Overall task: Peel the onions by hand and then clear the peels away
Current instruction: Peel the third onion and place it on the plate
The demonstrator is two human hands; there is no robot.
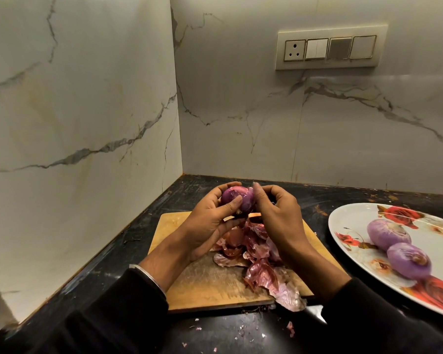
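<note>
Purple onion (237, 202), partly peeled, sits in the left hand (210, 223) w/ fingers and thumb curled round it, held up above the far edge of the wooden cutting board (210, 284). Right hand (276, 215) is up against the onion's right side, fingers bent in and thumb up at the top of the bulb, pinching at it; can't tell if there's a bit of skin between the fingertips. Thin bangle (149, 277) on the left wrist, dark sleeves (108, 318) on both arms. Directly below the hands, a loose heap of reddish-pink peels (256, 267) lies on the board, spilling over its near-right corner onto the black countertop (241, 333). Small peel scraps (290, 328) dot the counter in front of the board. Off to the right, well apart from the board, a white oval plate (353, 223) w/ red rose print holds two peeled onions (397, 246), pale purple, lying next to each other and touching or nearly so. Behind it all, marble-look walls (87, 98) meet in a corner, and a switch & socket panel (330, 48) is mounted on the rt wall.
</note>
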